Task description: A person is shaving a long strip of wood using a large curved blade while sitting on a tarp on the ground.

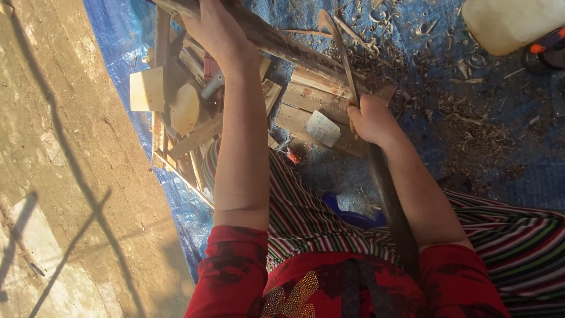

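We see a pale plastic jug (511, 22) at the top right on the blue tarp (506, 159); its contents don't show. Our left hand (216, 29) grips a long rough dark stick (294, 50) lying slantwise over wooden offcuts (312, 103). Our right hand (369, 121) is closed around a curved blade tool (341, 59) touching the stick. A small pale rounded tag (322, 128) lies on the boards.

A crumpled blue woven tarpaulin (518, 176) is spread over a bare sunlit concrete floor (65, 176), which is crossed by thin dark shadows. Pale curled wood shavings (471, 138) are scattered across the tarpaulin.
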